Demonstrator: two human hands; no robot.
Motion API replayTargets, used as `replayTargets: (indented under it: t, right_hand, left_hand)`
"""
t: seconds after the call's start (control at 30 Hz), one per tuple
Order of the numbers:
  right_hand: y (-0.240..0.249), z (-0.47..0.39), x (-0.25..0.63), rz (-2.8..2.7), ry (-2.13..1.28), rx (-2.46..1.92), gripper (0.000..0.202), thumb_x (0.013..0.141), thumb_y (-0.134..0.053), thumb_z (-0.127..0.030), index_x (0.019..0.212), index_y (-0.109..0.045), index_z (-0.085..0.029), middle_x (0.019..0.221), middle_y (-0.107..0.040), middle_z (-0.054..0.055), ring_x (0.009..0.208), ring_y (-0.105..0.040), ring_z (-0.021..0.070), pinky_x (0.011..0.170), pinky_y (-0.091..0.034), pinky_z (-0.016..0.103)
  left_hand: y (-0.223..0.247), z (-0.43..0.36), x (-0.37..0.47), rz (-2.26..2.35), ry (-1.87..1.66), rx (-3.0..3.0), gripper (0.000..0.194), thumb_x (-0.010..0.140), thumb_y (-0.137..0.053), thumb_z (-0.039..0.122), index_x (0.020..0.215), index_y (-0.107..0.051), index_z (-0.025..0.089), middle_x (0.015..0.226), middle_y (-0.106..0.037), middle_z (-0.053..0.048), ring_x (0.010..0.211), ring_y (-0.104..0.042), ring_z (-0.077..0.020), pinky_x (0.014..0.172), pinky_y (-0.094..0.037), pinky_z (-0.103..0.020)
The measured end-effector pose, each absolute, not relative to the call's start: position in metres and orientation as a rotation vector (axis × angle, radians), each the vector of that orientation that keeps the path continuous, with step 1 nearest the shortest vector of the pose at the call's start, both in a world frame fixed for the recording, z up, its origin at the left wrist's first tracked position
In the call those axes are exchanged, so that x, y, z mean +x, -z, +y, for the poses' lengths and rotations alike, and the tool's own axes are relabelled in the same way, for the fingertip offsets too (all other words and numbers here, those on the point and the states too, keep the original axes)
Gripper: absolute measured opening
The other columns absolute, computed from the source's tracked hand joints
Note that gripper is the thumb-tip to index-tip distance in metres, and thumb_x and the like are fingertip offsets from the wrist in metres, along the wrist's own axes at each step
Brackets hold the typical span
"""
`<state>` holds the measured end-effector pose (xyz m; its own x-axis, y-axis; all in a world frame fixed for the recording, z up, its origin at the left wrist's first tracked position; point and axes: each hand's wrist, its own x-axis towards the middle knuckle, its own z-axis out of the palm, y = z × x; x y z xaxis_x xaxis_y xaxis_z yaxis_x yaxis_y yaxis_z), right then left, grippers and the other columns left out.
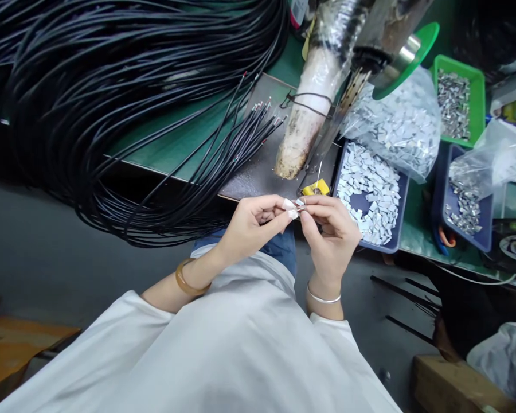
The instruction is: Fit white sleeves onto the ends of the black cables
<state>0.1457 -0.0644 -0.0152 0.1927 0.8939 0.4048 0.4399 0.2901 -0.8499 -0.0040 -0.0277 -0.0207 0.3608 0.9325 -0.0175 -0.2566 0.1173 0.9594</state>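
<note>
Both the left hand (pixel 258 222) and right hand (pixel 330 229) pinch a small pale piece (pixel 300 202). We cannot tell which way its long axis points.

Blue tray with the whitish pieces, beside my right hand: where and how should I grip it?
Probably pinch the blue tray by its near rim, from your side: that short end faces you at the edge of the green table. The clear plastic bag overlaps the far end, and your right hand is by the left side.
</note>
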Motion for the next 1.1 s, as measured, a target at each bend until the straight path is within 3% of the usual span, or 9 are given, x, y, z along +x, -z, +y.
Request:
replayTargets:
  t: [0.17,0.37,0.5,0.6,0.67,0.83,1.0,1.1]
  right_hand:
    - [0.014,-0.065,0.146,-1.433,-0.521,-1.342,0.005,0.088,-0.068,-0.018,0.088,-0.071,-0.022,0.096,-0.075,0.002,0.089,-0.073,0.0153,0.073,-0.063,0.03]
    - [0.013,-0.07,0.144,-1.592,-0.202,-1.355,0.018,0.085,-0.07,-0.01,0.095,-0.072,-0.025,0.101,-0.076,0.001,0.094,-0.073,0.0149,0.087,-0.063,0.034]
    - [0.019,-0.067,0.148,-1.411,-0.637,-1.265,0.006,0.087,-0.071,-0.019,0.088,-0.072,-0.024,0.099,-0.074,0.001,0.09,-0.074,0.0147,0.079,-0.065,0.032]
    - [0.022,-0.064,0.15,-1.283,-0.845,-1.203,0.003,0.087,-0.072,-0.021,0.086,-0.073,-0.023,0.098,-0.074,0.001,0.087,-0.075,0.0143,0.08,-0.067,0.031]
    - [0.021,-0.065,0.149,-1.264,-0.748,-1.228,0.006,0.088,-0.07,-0.018,0.089,-0.073,-0.024,0.098,-0.074,0.002,0.091,-0.074,0.015,0.081,-0.067,0.032]
    - [0.014,-0.071,0.144,-1.34,-0.322,-1.275,0.016,0.096,-0.057,-0.015,0.104,-0.069,-0.024,0.103,-0.075,0.004,0.097,-0.074,0.0181,0.083,-0.066,0.039]
    - [0.012,-0.075,0.141,-1.63,0.038,-1.257,0.021,0.085,-0.072,-0.009,0.099,-0.068,-0.023,0.102,-0.077,0.002,0.091,-0.075,0.0174,0.081,-0.065,0.035]
    - [0.016,-0.073,0.14,-1.661,0.079,-1.24,0.023,0.084,-0.072,-0.008,0.1,-0.068,-0.023,0.1,-0.078,0.002,0.089,-0.076,0.0159,0.081,-0.065,0.031]
  left_hand:
    - [0.017,-0.026,-0.006,0.779,-0.957,1.123,0.023,0.081,-0.078,0.034,0.079,-0.071,0.013,0.064,-0.062,0.0,0.056,-0.055,-0.0074,0.054,-0.048,-0.017]
    - [0.018,-0.023,-0.012,0.681,-0.773,1.14,0.026,0.088,-0.071,0.036,0.077,-0.067,0.013,0.06,-0.06,0.0,0.055,-0.054,-0.0078,0.053,-0.046,-0.018]
    - [0.017,-0.019,-0.018,0.589,-0.741,1.08,0.023,0.082,-0.079,0.034,0.078,-0.073,0.012,0.06,-0.063,0.0,0.054,-0.055,-0.0078,0.053,-0.044,-0.018]
    - [0.015,-0.017,-0.019,0.531,-0.754,1.065,0.013,0.078,-0.082,0.025,0.081,-0.079,0.013,0.076,-0.076,-0.006,0.07,-0.068,-0.0128,0.067,-0.055,-0.021]
    - [0.014,-0.017,-0.018,0.582,-0.814,1.053,0.009,0.079,-0.08,0.022,0.083,-0.081,0.014,0.084,-0.079,-0.008,0.079,-0.072,-0.0151,0.076,-0.058,-0.023]
    - [0.016,-0.016,-0.013,0.743,-0.923,0.985,0.011,0.078,-0.079,0.024,0.082,-0.082,0.014,0.084,-0.08,-0.007,0.077,-0.072,-0.0149,0.074,-0.058,-0.023]
    - [0.015,-0.014,-0.008,0.822,-0.954,1.017,0.004,0.072,-0.076,0.017,0.073,-0.078,0.013,0.069,-0.074,-0.003,0.063,-0.064,-0.0096,0.061,-0.051,-0.018]
    - [0.012,-0.013,-0.006,0.848,-0.985,1.028,0.003,0.069,-0.074,0.015,0.068,-0.075,0.012,0.067,-0.072,-0.001,0.062,-0.062,-0.009,0.061,-0.051,-0.018]
